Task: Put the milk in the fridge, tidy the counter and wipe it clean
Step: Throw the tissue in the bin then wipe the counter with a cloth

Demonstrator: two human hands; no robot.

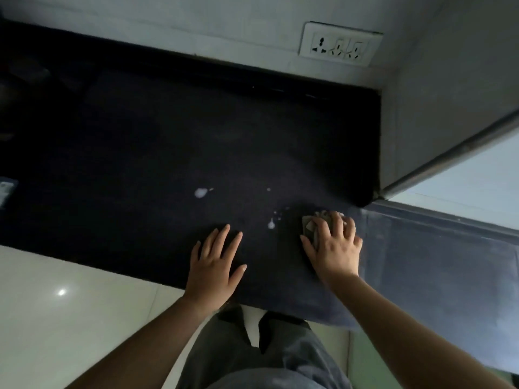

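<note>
The dark counter fills the middle of the view. My right hand presses flat on a grey-brown cloth near the counter's front right, fingers spread over it. My left hand lies flat and empty on the counter near the front edge, left of the cloth. A white milk spill sits beyond my left hand, and smaller white drops lie between my hands. No milk container is in view.
A white wall socket plate is on the back wall. A grey wall corner with a metal edge bounds the counter on the right. A pale object pokes in at the left edge. Glossy floor tiles lie below.
</note>
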